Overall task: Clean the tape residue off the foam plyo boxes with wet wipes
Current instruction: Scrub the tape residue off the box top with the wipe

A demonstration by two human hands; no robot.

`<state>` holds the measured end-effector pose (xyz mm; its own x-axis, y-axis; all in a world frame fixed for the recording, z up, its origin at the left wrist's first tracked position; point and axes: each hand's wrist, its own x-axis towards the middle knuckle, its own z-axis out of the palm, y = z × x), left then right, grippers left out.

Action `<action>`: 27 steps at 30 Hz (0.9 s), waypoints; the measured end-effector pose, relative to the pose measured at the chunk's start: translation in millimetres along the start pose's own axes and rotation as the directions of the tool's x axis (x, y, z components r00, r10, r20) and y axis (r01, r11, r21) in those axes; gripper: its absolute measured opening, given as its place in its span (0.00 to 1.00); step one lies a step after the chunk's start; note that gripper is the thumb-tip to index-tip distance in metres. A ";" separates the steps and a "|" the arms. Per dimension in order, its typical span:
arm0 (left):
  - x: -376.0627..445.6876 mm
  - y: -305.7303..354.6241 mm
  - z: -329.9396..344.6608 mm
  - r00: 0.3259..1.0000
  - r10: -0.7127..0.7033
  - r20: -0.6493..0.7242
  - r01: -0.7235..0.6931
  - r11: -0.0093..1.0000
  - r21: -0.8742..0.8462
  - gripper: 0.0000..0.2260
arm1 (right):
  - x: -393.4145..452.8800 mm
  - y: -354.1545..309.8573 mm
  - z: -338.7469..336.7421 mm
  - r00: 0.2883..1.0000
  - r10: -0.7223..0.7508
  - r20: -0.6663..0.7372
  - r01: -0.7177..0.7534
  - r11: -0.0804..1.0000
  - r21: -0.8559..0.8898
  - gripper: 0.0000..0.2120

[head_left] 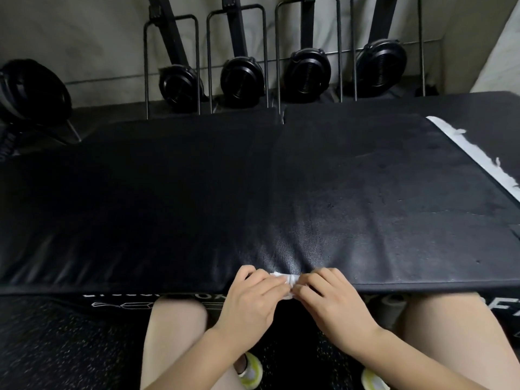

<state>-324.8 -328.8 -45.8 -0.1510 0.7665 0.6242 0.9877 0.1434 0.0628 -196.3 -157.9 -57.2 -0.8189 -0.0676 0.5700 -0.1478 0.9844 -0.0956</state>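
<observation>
Box lies flat before the person, its near edge at their knees. Left hand and right hand both pinch a crumpled wipe at that edge. White tape remains far right.

The scene is dim and low in contrast; a soft sheen lies on the foam plyo box near its front edge, so light perhaps falls from above; the far wall looks grey and grainy; straight edges bow towards the corners; the hands are slightly blurred.
</observation>
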 end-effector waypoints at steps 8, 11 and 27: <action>14.7 26.7 9.9 0.986 0.001 0.169 -0.017 0.996 0.089 0.15 | -10.0 20.1 -18.4 0.993 0.099 0.062 -0.098 0.995 -0.015 0.10; 33.7 22.9 10.5 0.975 -0.061 0.213 0.052 0.997 0.051 0.10 | 2.1 28.7 -16.5 0.984 0.153 0.091 -0.153 0.988 -0.006 0.11; 137.0 -17.9 -32.5 0.580 -0.739 0.342 0.722 0.273 -0.635 0.16 | 106.0 71.6 -49.5 0.874 0.461 -0.154 -0.393 0.856 0.337 0.05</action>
<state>-361.8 -246.8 63.9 -0.8318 0.5529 0.0493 0.1870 0.1954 0.9627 -266.2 -86.5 36.7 -0.6983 0.4200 0.5796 0.0082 0.8144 -0.5803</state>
